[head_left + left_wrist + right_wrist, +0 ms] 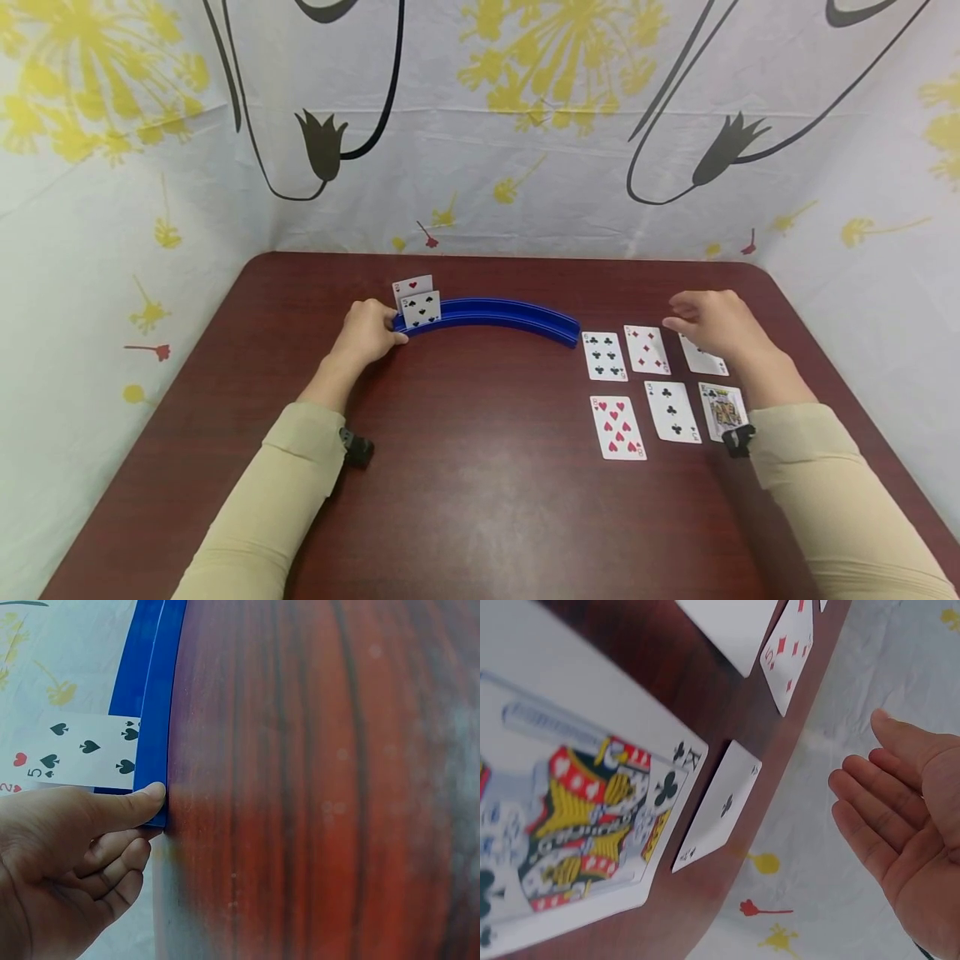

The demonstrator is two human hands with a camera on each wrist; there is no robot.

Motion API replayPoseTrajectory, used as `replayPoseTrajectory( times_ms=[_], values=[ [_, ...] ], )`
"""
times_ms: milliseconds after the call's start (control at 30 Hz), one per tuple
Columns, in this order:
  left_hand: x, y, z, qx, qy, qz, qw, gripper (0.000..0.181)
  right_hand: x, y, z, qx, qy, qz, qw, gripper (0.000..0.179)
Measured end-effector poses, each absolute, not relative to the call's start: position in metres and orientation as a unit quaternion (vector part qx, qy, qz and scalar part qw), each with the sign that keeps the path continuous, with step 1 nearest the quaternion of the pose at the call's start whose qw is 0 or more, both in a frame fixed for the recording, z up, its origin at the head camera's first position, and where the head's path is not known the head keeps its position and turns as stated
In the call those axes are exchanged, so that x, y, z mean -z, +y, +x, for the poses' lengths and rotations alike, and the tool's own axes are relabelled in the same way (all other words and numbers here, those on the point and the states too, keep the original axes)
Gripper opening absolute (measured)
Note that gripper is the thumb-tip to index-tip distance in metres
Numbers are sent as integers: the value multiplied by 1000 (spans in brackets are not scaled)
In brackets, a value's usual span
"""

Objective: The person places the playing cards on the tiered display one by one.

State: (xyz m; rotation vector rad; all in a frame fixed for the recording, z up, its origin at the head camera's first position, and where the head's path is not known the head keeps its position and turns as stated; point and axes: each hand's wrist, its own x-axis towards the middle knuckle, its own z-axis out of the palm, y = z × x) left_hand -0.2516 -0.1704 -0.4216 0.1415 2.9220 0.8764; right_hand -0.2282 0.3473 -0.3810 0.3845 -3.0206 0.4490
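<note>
A curved blue card holder lies near the back of the table. My left hand pinches its left end, the thumb pressed on the front edge. Two cards stand in that end: a five of spades in front and a two of hearts behind, partly covered. Over the back right card, an ace of clubs, hovers my right hand with relaxed fingers and nothing in them. The hand partly hides that card in the head view. Nearest to it are a five of diamonds and a king of clubs.
Other face-up cards in the two rows on the right are a six of clubs close to the holder's right end, an eight of hearts and a three of clubs. A patterned cloth hangs around the table.
</note>
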Motion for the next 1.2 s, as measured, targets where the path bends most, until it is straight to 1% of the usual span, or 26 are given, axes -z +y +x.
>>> replayPoseTrajectory(
  times_ms=[133, 300, 400, 767, 933, 1100, 1200],
  values=[
    [422, -170, -251, -290, 955, 45, 45, 50, 380, 353, -227, -140, -982, 125, 29, 41],
    [422, -170, -251, -290, 955, 45, 43, 50, 381, 358, -225, -135, -985, 106, -11, 48],
    [422, -170, -250, -290, 955, 43, 45, 50, 383, 362, -224, -129, -986, 103, -25, 51],
    [421, -170, -251, -292, 954, 40, 49, 50, 389, 381, -225, -105, -989, 98, -41, 56],
    [421, -170, -251, -290, 955, 40, 47, 50, 387, 387, -224, -91, -988, 113, -48, 57],
    [422, -170, -251, -288, 956, 41, 46, 50, 388, 391, -223, -87, -988, 109, -67, 62],
    [422, -170, -251, -288, 956, 42, 43, 50, 389, 392, -222, -92, -988, 96, -84, 68]
  ],
)
